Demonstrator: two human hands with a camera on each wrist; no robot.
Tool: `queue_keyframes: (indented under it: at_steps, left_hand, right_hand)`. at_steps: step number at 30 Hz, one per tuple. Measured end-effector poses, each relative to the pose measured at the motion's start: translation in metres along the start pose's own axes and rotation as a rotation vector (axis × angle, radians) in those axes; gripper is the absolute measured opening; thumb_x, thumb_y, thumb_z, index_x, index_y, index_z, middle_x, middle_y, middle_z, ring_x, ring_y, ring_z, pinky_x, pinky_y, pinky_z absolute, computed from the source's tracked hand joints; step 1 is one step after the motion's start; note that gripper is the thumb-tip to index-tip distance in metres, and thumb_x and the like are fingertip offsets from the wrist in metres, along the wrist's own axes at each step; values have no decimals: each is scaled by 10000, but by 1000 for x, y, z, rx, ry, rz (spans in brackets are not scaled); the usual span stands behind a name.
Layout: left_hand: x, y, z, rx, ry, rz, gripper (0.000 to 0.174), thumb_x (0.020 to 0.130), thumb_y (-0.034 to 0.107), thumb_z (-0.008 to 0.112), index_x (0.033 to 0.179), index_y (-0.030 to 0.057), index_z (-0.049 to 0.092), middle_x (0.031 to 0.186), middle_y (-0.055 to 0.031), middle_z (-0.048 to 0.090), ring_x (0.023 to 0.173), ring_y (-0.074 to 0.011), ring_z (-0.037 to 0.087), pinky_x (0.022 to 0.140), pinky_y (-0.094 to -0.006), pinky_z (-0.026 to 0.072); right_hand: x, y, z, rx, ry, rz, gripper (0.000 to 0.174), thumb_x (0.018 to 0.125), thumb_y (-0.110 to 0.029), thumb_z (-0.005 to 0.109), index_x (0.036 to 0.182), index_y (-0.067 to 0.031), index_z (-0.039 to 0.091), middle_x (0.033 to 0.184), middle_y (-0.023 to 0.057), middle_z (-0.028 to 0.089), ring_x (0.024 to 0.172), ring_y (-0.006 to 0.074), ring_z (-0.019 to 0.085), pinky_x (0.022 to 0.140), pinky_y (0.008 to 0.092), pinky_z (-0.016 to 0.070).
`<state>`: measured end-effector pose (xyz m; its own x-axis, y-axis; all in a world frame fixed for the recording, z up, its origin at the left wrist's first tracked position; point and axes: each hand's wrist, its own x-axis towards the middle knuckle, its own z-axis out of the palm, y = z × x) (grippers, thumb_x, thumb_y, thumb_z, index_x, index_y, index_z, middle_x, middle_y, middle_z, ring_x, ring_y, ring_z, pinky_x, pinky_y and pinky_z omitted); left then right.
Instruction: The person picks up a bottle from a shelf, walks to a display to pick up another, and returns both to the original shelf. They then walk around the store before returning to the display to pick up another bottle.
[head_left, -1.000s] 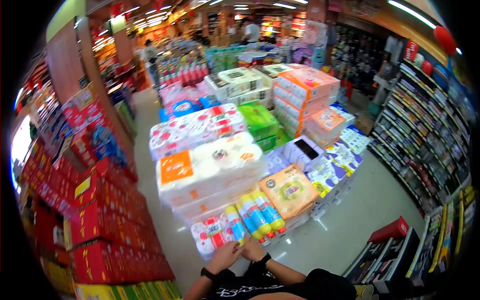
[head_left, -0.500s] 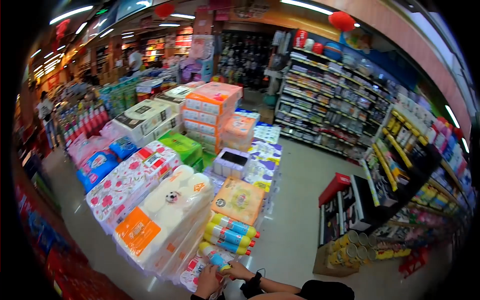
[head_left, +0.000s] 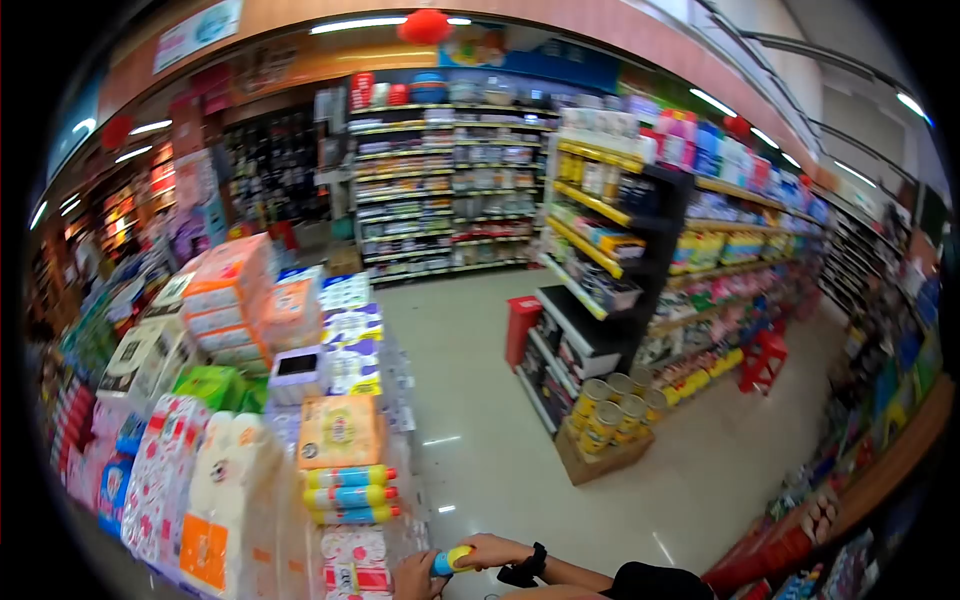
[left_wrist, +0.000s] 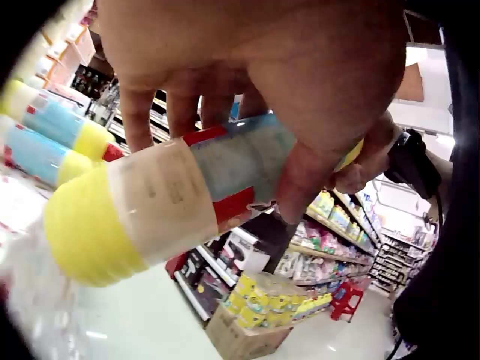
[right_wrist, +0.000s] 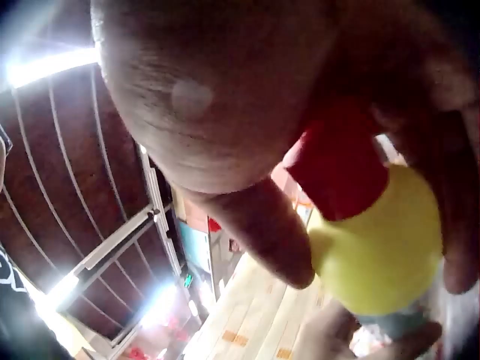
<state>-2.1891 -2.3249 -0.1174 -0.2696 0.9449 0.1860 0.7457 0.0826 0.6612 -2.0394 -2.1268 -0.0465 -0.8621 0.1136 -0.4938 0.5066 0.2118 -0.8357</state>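
Note:
Both hands hold one bottle (head_left: 452, 561) with a blue label, yellow ends and a red cap, low in the head view. My left hand (head_left: 414, 576) has its fingers and thumb around the labelled body, as the left wrist view shows. At the other end, my right hand (head_left: 497, 550) grips the yellow shoulder beside the red cap (right_wrist: 341, 169). The bottle lies slanted, its yellow base (left_wrist: 90, 225) pointing out past my left hand. Several matching bottles (head_left: 350, 493) lie side by side next to it.
A floral-wrapped pack (head_left: 356, 560) lies just left of the hands. Toilet-roll packs (head_left: 235, 500) and an orange tissue pack (head_left: 340, 432) fill the display. Across the aisle floor (head_left: 475, 400) stand stacked cans (head_left: 612, 410) in a carton and a shelf unit (head_left: 620, 240).
The head view has swung right, so the display now sits at the left. The bottle has come off the floral pack toward the aisle, in both hands.

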Motion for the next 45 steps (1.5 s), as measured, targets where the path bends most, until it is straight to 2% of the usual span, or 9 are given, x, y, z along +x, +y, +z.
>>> queue_keyframes:
  at_steps: [3, 4, 5, 11, 13, 27, 32, 40, 45]
  left_hand:
    - [47, 34, 42, -260, -96, -43, 602, 707, 281, 873, 1222, 76, 640, 1013, -125, 711, 947, -257, 705, 827, -410, 538]
    - [62, 76, 45, -337, -116, -133, 588, 711, 263, 875, 1213, 67, 640, 999, -130, 716, 930, -245, 709, 825, -399, 541]
    - [74, 112, 53, -410, -142, -229, 574, 714, 244, 878, 1203, 58, 641, 985, -135, 721, 914, -234, 714, 822, -388, 544]
    - [138, 238, 163, -705, -275, 5, 474, 760, 204, 852, 1138, 2, 651, 992, -109, 732, 929, -215, 703, 868, -359, 536]
    - [153, 273, 195, -806, -368, -38, 468, 760, 179, 853, 1134, -10, 646, 1016, -110, 732, 947, -208, 704, 879, -354, 535]
    - [319, 429, 367, -792, -895, 116, 541, 818, 155, 803, 1261, -37, 560, 1119, -146, 691, 979, -215, 702, 846, -358, 575]
    - [416, 482, 440, -714, -914, 393, 420, 821, 217, 813, 1120, -32, 657, 963, -121, 728, 875, -169, 704, 768, -316, 560]
    - [544, 585, 540, -528, -1004, 481, 410, 799, 242, 834, 1044, -49, 682, 956, -172, 727, 859, -239, 722, 769, -347, 564]
    - [574, 636, 618, -480, -861, 531, 442, 716, 241, 884, 975, -55, 683, 953, -195, 685, 852, -299, 704, 763, -381, 562]
  right_hand:
    - [-74, 27, -24, -74, 412, -399, 599, 859, -374, 759, 1297, -12, 570, 1097, 164, 677, 877, 218, 676, 793, 329, 548]
    - [-110, 26, -39, 56, 346, -254, 728, 841, -369, 785, 1403, -15, 485, 1236, 197, 633, 1003, 249, 659, 897, 351, 533]
    - [-129, 48, -45, 40, 389, -231, 743, 838, -370, 787, 1411, -15, 476, 1233, 200, 634, 1014, 256, 657, 900, 355, 532]
    - [-230, 162, -67, 42, 648, -192, 654, 822, -338, 788, 1327, -2, 544, 1202, 190, 654, 1066, 270, 651, 905, 378, 529]
    - [-269, 180, -72, 171, 771, -170, 536, 801, -300, 773, 1215, -4, 603, 1051, 151, 701, 967, 279, 680, 843, 379, 529]
    - [-405, 291, -198, 310, 1238, 103, 530, 763, -401, 784, 1038, 27, 635, 874, 200, 710, 817, 349, 706, 755, 399, 545]
    - [-440, 326, -278, 380, 1352, 309, 565, 766, -462, 780, 1007, 30, 644, 871, 216, 709, 817, 351, 710, 764, 405, 548]
    - [-489, 390, -403, 382, 1567, 574, 558, 763, -427, 803, 1025, 43, 657, 907, 191, 719, 831, 301, 714, 764, 388, 544]
    - [-518, 460, -452, 517, 1704, 529, 551, 771, -396, 799, 1060, 47, 644, 927, 192, 722, 845, 289, 716, 776, 387, 548]
